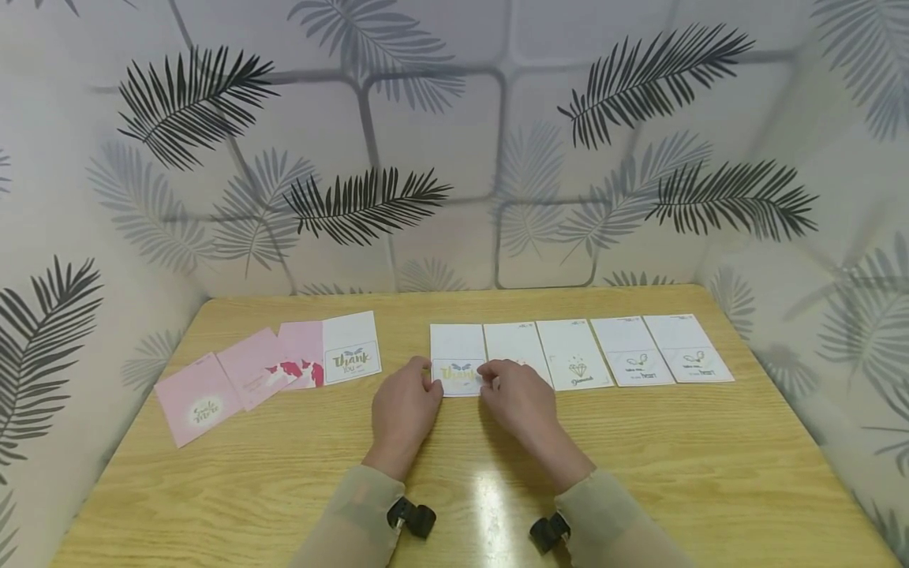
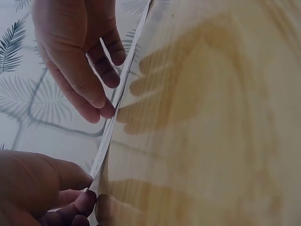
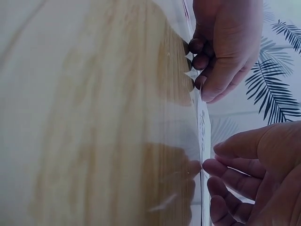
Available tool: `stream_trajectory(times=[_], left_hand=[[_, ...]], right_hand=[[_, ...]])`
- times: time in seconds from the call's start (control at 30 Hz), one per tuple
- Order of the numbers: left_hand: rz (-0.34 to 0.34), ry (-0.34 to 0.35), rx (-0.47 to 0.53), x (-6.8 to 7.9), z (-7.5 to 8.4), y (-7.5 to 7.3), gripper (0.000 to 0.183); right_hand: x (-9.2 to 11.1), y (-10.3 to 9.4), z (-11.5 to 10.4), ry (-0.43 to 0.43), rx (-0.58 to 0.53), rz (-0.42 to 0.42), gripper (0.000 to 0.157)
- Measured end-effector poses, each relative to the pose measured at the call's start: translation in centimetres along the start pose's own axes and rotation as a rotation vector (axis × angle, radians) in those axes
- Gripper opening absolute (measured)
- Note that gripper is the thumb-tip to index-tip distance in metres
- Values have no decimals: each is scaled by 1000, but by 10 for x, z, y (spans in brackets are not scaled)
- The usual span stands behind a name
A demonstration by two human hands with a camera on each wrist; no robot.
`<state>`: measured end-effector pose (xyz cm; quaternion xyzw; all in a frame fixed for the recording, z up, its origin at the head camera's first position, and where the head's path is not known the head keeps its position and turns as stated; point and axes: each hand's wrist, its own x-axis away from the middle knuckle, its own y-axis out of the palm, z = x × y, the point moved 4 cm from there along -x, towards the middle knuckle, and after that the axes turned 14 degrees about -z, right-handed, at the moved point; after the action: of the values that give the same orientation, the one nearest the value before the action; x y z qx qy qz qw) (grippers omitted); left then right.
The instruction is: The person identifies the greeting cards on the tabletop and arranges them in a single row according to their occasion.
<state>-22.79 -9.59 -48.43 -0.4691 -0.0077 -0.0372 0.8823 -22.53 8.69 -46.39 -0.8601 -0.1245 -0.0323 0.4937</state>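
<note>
A white "Thank you" card (image 1: 458, 343) with blue and gold print lies on the table in front of me, between my two hands. My left hand (image 1: 406, 406) is at its lower left corner; the left wrist view shows the thumb and forefinger pinching the card's edge. At the card's right side is my right hand (image 1: 521, 398), fingers loosely bent. Its fingertips (image 3: 214, 167) are right at the card's edge, with thumb and forefinger slightly apart. The right hand also covers part of a neighbouring white card (image 1: 513, 341) with small red print.
Rightward the row continues with a gold diamond card (image 1: 574, 355) and two heart cards (image 1: 628, 359). To the left lie overlapping pink cards (image 1: 199, 398) and another white "Thank you" card (image 1: 351, 339). The wooden table (image 1: 284, 473) ends at a leaf-patterned backdrop (image 1: 440, 260).
</note>
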Motion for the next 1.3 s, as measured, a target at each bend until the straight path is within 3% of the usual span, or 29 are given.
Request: stream_trajectory(times=[0.7,1.3], left_hand=[[-17,5,-82,0,4,1,33],[-32,-2,-86,0,5,1,33]], right_hand=[[1,-1,2,2,-19,-16,28],[1,-1,1,-7,-17,-13,27]])
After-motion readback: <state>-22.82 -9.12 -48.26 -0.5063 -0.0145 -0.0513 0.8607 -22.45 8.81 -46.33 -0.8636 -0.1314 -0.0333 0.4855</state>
